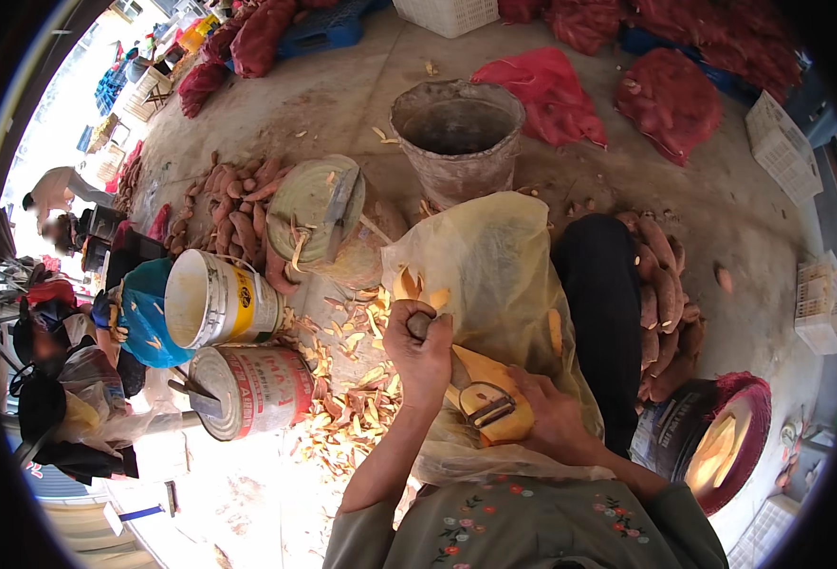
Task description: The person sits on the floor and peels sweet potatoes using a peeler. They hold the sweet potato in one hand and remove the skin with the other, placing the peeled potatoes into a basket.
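My left hand [418,348] is closed around the handle of a hand peeler, its thumb near the grey handle end. The peeler's slotted metal head [488,405] lies against a peeled orange sweet potato [503,370]. My right hand [550,412] grips that sweet potato from its right side; its fingers are partly hidden behind it. Beneath both hands, a yellowish plastic sheet [489,249] covers my lap, and a few peel strips [555,331] cling to it. A heap of peelings [351,405] covers the floor to the left of my left forearm.
Ahead stands a worn bucket [454,142]. Left are a lidded drum [319,206] with a knife on top, a white pail [212,299], a red-labelled can [255,391] and unpeeled sweet potatoes [240,206]. A lined tub [724,441] holds peeled pieces at right. People work at far left.
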Demonstrator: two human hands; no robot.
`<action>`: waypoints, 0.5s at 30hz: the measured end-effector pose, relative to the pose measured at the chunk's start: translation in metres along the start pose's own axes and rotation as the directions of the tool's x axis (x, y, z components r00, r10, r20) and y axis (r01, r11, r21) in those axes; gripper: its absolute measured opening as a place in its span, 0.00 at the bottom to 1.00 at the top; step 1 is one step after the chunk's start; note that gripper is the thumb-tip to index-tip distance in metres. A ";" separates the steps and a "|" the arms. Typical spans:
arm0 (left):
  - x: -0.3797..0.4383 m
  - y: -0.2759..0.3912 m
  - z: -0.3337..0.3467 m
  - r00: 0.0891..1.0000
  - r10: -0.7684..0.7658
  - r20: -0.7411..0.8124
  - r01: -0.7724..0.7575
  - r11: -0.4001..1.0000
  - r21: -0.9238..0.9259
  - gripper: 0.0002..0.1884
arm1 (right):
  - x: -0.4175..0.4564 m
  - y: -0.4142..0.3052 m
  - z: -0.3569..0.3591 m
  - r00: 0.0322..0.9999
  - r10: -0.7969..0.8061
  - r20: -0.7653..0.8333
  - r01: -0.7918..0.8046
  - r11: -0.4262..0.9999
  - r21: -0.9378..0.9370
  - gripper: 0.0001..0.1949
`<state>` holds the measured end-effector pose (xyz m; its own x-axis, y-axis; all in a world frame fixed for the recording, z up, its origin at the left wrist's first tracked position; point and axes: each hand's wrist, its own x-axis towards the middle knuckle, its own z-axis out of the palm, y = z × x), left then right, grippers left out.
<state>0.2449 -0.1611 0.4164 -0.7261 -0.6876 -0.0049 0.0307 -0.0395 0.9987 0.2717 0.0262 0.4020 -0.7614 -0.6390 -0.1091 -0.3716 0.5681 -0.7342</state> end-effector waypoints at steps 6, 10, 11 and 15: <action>0.007 -0.006 0.001 0.996 0.079 0.033 -0.082 0.988 0.133 0.05 | 0.001 -0.001 -0.004 1.000 -0.013 0.011 0.013 1.000 -0.006 0.41; 0.061 0.000 -0.018 0.938 0.310 -0.155 -0.251 0.916 0.313 0.05 | -0.004 0.004 0.004 0.998 -0.043 -0.048 0.043 0.999 -0.010 0.46; 0.091 0.002 -0.039 0.876 0.425 -0.231 -0.310 0.859 0.407 0.05 | -0.005 0.003 0.004 0.997 -0.059 -0.050 0.059 0.998 -0.003 0.46; 0.117 0.018 -0.073 0.899 0.267 -0.346 -0.239 0.963 0.123 0.05 | -0.003 0.003 0.005 0.995 -0.049 -0.090 0.051 0.998 0.030 0.46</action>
<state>0.2107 -0.2956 0.4298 -0.4068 -0.8801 0.2448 0.1185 0.2149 0.9694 0.2757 0.0273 0.3966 -0.7871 -0.6166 -0.0126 -0.3944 0.5189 -0.7585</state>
